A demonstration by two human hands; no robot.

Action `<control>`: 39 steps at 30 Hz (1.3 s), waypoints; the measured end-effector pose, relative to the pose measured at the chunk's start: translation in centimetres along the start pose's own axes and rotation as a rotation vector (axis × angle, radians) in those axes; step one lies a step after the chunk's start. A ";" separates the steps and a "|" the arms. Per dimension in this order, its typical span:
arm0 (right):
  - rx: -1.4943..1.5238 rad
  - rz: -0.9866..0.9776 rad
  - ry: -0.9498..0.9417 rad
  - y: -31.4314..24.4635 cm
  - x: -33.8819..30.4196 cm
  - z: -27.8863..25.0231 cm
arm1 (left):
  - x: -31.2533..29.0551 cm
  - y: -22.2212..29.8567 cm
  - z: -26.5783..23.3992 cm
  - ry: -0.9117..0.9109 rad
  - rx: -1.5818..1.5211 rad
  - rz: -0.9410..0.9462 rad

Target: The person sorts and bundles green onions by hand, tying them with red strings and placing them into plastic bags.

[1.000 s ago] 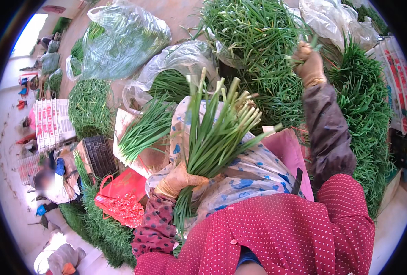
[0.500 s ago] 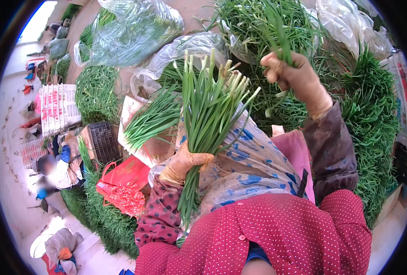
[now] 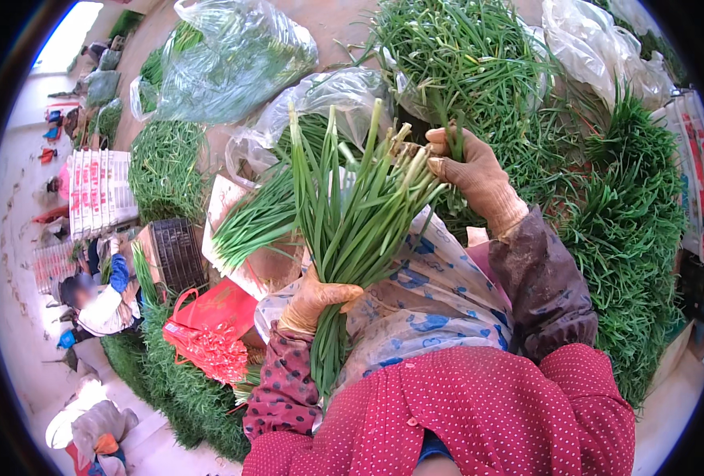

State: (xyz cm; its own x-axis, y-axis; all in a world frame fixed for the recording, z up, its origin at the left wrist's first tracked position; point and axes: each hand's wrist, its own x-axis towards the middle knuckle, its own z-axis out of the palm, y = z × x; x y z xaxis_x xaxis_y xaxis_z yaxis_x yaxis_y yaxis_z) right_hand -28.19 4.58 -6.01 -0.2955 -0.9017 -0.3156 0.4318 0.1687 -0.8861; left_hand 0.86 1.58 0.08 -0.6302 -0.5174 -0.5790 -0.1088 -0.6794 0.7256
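In my gloved left hand (image 3: 320, 301) is a thick bunch of garlic chives (image 3: 360, 206), gripped round the middle. Its pale cut ends fan upward and its leaf tips hang beside my left sleeve. My gloved right hand (image 3: 475, 174) is at the upper right of the bunch, close to the cut ends, with fingers closed on a few green chives that show between thumb and fingers. Beyond my left hand, a smaller pile of chives (image 3: 261, 214) lies on a pale board (image 3: 219, 194). A plastic apron with blue prints (image 3: 439, 278) covers my lap.
A large loose heap of chives (image 3: 463, 63) lies ahead, with a dense stack (image 3: 629, 238) on the right. Clear plastic bags (image 3: 241, 63) stand at the far left. Left of me are a red bag (image 3: 217, 309), red ties (image 3: 209, 349) and a dark basket (image 3: 179, 254). Another person (image 3: 110, 305) works farther left.
My right hand has come down and left from above the heap to the cut ends of the bunch. My left hand keeps its hold, and the bunch leans slightly more to the left.
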 end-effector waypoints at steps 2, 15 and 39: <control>-0.058 -0.021 0.073 0.9 -0.6 -0.1 | 0.2 -0.7 -0.7 0.008 -0.024 -0.018; -0.761 0.048 0.063 0.6 4.4 -4.1 | -1.8 -0.4 -3.4 -0.141 0.222 -0.188; -0.959 0.039 0.023 -0.7 8.2 -8.1 | -3.7 -4.7 -7.5 -0.285 -0.388 -0.028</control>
State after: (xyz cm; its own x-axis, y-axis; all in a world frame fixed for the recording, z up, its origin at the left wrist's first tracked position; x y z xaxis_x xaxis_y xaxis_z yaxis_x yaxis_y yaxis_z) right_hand -37.82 0.35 -10.74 -0.3163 -0.8822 -0.3488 -0.4361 0.4618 -0.7724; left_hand 9.50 2.78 -3.93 -0.8224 -0.3701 -0.4321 0.1321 -0.8630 0.4877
